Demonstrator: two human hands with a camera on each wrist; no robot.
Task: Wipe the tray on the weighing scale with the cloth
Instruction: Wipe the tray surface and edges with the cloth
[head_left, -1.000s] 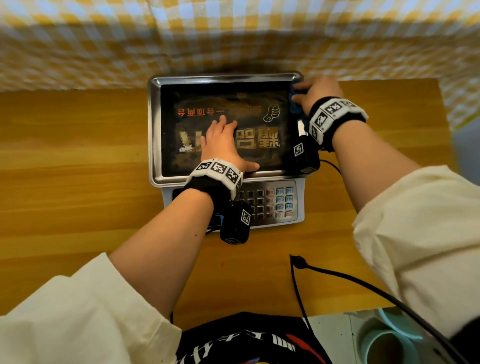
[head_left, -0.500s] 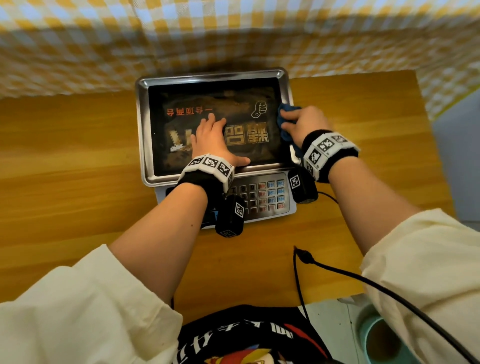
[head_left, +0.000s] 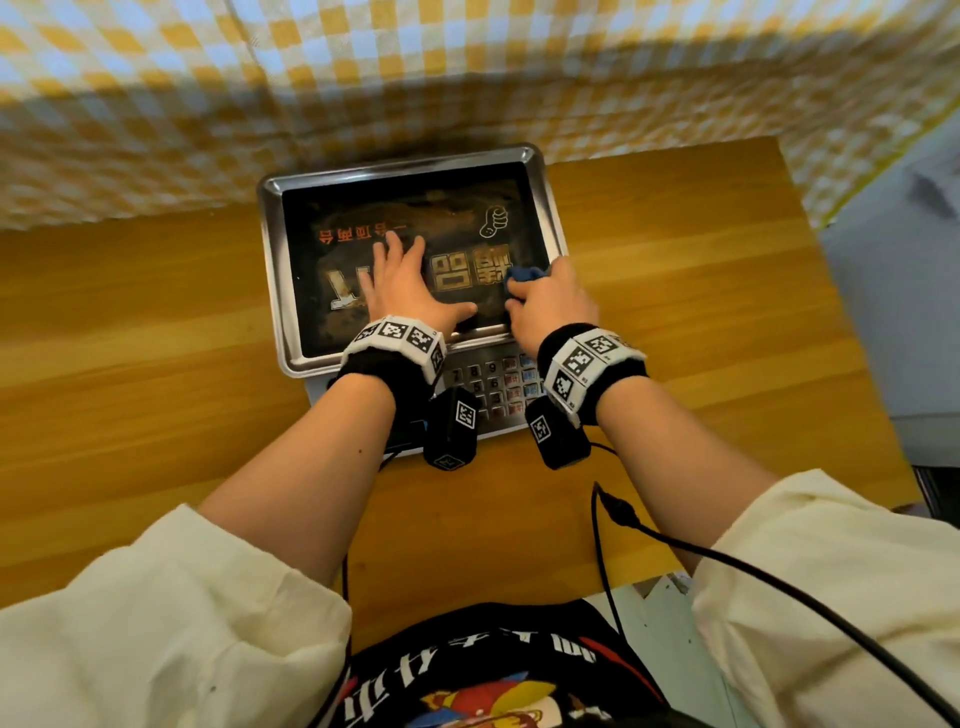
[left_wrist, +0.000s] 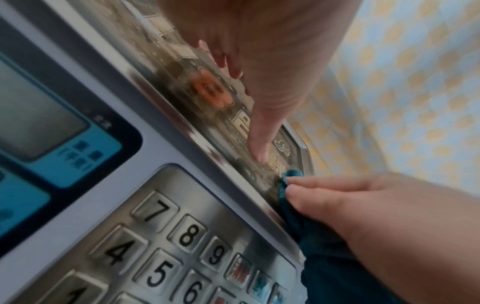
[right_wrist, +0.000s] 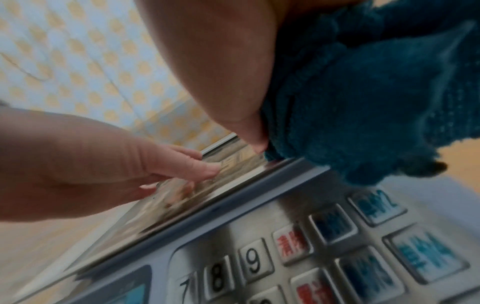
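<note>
A steel tray (head_left: 272, 270) with a dark, smeared printed face sits on the weighing scale (head_left: 498, 395), on a wooden table. My left hand (head_left: 402, 280) lies flat on the tray's middle, fingers straight. My right hand (head_left: 550, 304) grips a bunched dark blue cloth (head_left: 522, 275) at the tray's near right corner. In the left wrist view the left hand (left_wrist: 259, 86) touches the tray with a fingertip, and the cloth (left_wrist: 293, 174) sits under the right hand (left_wrist: 363, 205). In the right wrist view the cloth (right_wrist: 363, 92) hangs over the tray's front rim (right_wrist: 233, 183).
The scale's keypad (left_wrist: 182, 246) and blue display (left_wrist: 52, 144) face me below the tray. A yellow checked cloth (head_left: 467, 67) hangs behind the table. A black cable (head_left: 727, 561) runs off the table's near right edge.
My right hand has dragged the cloth from the tray's far right corner down the right side to the near right corner. The left hand stays flat on the tray.
</note>
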